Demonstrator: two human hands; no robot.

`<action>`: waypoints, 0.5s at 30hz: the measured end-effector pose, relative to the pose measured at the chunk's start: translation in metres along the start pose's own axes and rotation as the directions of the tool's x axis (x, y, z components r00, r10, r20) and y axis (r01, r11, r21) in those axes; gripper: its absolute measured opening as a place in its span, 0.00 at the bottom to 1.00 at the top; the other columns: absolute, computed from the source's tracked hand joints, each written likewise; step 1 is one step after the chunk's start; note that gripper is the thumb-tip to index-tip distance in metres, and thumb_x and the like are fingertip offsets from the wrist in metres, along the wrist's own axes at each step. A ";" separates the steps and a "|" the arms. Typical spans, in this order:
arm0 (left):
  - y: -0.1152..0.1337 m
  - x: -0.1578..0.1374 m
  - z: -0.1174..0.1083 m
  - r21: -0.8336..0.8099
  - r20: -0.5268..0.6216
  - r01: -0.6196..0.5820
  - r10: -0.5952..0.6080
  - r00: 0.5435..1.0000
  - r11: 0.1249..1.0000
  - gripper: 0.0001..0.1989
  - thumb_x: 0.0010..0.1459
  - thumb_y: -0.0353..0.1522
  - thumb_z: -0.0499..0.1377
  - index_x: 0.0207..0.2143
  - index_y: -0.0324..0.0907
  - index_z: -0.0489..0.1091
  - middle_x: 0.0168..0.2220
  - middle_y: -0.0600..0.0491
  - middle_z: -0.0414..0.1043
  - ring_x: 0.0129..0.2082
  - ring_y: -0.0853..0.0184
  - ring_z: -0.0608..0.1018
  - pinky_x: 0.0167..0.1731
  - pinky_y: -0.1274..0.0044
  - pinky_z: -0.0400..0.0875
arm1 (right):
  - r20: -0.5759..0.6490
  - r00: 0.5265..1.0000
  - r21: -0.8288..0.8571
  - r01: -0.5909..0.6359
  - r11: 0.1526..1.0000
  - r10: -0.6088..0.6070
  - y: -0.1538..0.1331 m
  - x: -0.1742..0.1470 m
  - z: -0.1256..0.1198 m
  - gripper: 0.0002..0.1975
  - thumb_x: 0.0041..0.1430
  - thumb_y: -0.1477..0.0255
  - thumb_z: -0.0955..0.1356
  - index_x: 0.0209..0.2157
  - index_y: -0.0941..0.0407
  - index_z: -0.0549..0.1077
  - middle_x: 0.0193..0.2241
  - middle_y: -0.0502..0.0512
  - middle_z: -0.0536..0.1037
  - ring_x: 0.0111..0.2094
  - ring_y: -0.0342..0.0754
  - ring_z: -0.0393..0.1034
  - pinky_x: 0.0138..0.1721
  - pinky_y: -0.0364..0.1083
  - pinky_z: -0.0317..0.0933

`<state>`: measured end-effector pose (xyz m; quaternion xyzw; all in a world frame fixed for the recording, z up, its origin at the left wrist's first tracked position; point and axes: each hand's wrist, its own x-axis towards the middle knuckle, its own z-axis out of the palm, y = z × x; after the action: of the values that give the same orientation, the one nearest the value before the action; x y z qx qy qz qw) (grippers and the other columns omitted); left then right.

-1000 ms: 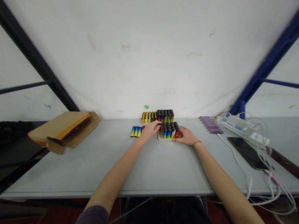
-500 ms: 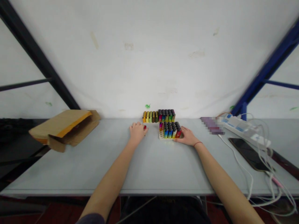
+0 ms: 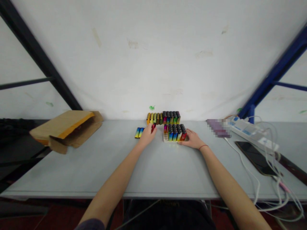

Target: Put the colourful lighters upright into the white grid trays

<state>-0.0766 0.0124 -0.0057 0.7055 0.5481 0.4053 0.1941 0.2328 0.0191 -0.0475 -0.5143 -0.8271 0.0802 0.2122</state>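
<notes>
My left hand (image 3: pixel 148 136) is closed on a red lighter (image 3: pixel 153 128), raised over the table just left of the front tray. Beside that hand, blue-and-yellow lighters (image 3: pixel 137 133) lie flat on the table, partly covered by it. The clear front tray (image 3: pixel 165 138) holds rows of upright black-topped lighters (image 3: pixel 175 135) in blue, yellow and red. Vacant slots show along its left side. My right hand (image 3: pixel 192 139) grips the right side of this tray, thumb at the front corner and fingers behind.
Against the wall stand yellow-to-brown lighters (image 3: pixel 153 119) and a block of multicoloured lighters (image 3: pixel 171 118). An opened cardboard box (image 3: pixel 64 127) lies at the left. To the right are a black phone (image 3: pixel 255 158), a blurred purple item (image 3: pixel 218 128), a power strip (image 3: pixel 254 134) and loose white cables (image 3: pixel 243 163).
My left hand has lifted and moved right toward the tray with the red lighter, uncovering the blue-and-yellow lighters on the table. My right hand stays on the tray.
</notes>
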 end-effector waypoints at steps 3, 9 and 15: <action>0.008 -0.001 0.002 -0.297 0.047 0.132 -0.124 0.991 0.946 0.07 0.64 0.36 0.54 0.40 0.43 0.62 0.28 0.57 0.70 0.24 0.70 0.74 0.31 0.77 0.69 | 0.005 1.000 -0.004 0.004 1.000 -0.004 0.000 0.000 0.000 0.38 0.50 0.46 0.73 0.57 0.54 0.73 0.58 0.63 0.75 0.62 0.68 0.63 0.62 0.64 0.58; 0.024 0.000 0.011 -0.620 0.194 0.408 -0.373 0.907 0.670 0.16 0.62 0.46 0.52 0.29 0.44 0.61 0.16 0.65 0.49 0.12 0.76 0.54 0.15 0.82 0.48 | 0.003 1.000 -0.006 0.012 1.000 -0.012 0.001 0.000 0.000 0.37 0.50 0.47 0.73 0.57 0.54 0.73 0.57 0.63 0.75 0.62 0.67 0.64 0.62 0.64 0.59; 0.027 0.001 0.011 -0.691 0.203 0.477 -0.488 0.849 0.543 0.25 0.63 0.50 0.46 0.19 0.45 0.52 0.12 0.63 0.44 0.11 0.75 0.50 0.13 0.81 0.44 | 0.000 1.000 0.002 0.013 1.000 -0.013 0.001 0.000 0.001 0.37 0.50 0.46 0.73 0.57 0.53 0.73 0.58 0.63 0.75 0.63 0.68 0.63 0.62 0.64 0.58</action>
<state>-0.0514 0.0069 0.0076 0.3904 0.5177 0.5219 0.5542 0.2334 0.0194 -0.0488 -0.5085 -0.8304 0.0795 0.2133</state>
